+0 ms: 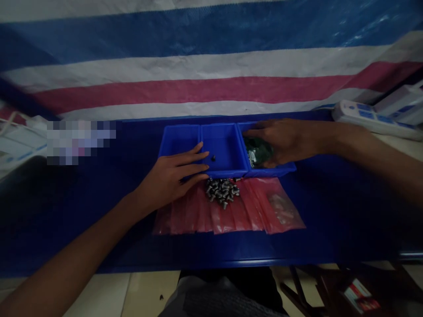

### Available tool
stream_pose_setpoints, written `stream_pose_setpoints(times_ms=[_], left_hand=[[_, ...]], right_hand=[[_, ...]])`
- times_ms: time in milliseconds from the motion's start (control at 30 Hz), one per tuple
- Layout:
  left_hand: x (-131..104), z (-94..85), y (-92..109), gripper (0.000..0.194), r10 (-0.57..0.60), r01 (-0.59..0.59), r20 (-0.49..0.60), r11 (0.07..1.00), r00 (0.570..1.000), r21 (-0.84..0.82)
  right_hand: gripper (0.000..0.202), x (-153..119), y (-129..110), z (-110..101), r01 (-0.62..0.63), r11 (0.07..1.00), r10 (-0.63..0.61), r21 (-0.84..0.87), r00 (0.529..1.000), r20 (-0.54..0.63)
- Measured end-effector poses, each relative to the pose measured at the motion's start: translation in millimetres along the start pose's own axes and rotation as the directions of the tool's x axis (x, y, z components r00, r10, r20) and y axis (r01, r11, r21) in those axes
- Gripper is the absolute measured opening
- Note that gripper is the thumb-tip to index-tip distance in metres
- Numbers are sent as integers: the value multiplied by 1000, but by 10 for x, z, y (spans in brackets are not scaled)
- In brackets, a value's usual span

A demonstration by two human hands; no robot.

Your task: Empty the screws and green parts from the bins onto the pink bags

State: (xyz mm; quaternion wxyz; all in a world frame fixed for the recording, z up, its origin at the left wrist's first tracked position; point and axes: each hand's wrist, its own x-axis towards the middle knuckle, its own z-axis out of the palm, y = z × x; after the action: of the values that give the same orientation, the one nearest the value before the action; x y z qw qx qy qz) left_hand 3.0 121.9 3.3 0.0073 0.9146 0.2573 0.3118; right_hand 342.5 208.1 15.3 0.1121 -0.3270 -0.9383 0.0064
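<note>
The person's left hand [175,174] is reaching across the front of an open blue plastic tray [181,136], its fingers spreading apart and their tips lying about the wall shared with a matching blue middle tray [224,138]. That hand is gripping nothing visible. The middle tray is holding one small dark piece [213,157] near its left side.

The right hand [280,138] is dipping into a third blue plastic tray [271,171], covering a dark green bundle [261,147] with small silvery pieces [253,157] showing at its left. Its fingers are partly hidden there, so whether they are pinching anything cannot be told.

Just in front of the middle tray, a heap of small black-and-silver metal screws [223,191] is lying on overlapping translucent red plastic bags [228,222]. The bags are stretching in a row along the dark blue tabletop [324,237]; a striped blue, white and red tarpaulin [198,66] is hanging behind.
</note>
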Motion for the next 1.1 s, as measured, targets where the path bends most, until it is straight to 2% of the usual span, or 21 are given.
stream_pose_setpoints(times_ms=[100,200,300,400,533,633,700,733,767,833,867,900,933,967,1000,1033,1100], left_hand=[[-2,13,3,15,-9,9,1,1000,1000,-9],[-4,26,1,15,7,-7,-17,1000,1000,-15],[-10,33,-14,16,19,-19,-20,1000,1000,-7],[-15,9,-23,20,13,-13,5,1000,1000,3],[-12,-111,79,33,-56,56,-1,998,998,0],[-15,-220,272,52,-194,191,-50,980,980,-59],[-40,-264,417,68,-281,265,-65,947,957,-182],[-64,-276,484,75,-314,288,-81,928,946,-236],[-97,-280,543,80,-347,316,-85,913,934,-260],[-199,-276,639,84,-391,360,-96,903,915,-236],[-265,-268,675,81,-407,384,-106,904,907,-187],[-341,-257,707,77,-420,406,-124,906,899,-122],[-423,-243,734,72,-425,423,-147,905,893,-45],[-508,-226,758,68,-423,432,-156,901,893,34],[-593,-205,780,65,-405,424,-169,900,898,97],[-673,-182,800,63,-383,408,-179,902,906,139],[-807,-138,830,63,-365,400,-199,898,910,181]], right_hand=[[72,43,-144,-82,-11,998,25,-64,973,230],[50,63,-318,-172,-101,989,121,-104,970,211],[39,45,-424,-166,-184,980,190,-73,979,79],[27,8,-430,-176,-236,972,235,-8,969,-75],[18,-17,-517,-405,-212,977,201,-14,944,-262],[14,9,-817,-623,-135,991,120,-13,914,-388],[14,68,-1096,-669,33,997,6,72,878,-479],[16,112,-1234,-644,157,980,-78,118,862,-501],[18,165,-1360,-586,233,960,-139,156,879,-456],[13,287,-1551,-388,298,938,-200,179,884,-422],[14,347,-1613,-265,395,905,-291,158,845,-448],[14,400,-1656,-142,474,878,-369,64,756,-541],[13,443,-1684,-26,511,857,-456,-64,697,-553],[14,473,-1703,73,532,834,-515,-144,658,-549],[16,489,-1718,151,537,820,-554,-198,659,-508],[18,490,-1732,206,528,819,-569,-226,691,-446],[22,456,-1763,257,470,856,-516,-215,803,-297]])
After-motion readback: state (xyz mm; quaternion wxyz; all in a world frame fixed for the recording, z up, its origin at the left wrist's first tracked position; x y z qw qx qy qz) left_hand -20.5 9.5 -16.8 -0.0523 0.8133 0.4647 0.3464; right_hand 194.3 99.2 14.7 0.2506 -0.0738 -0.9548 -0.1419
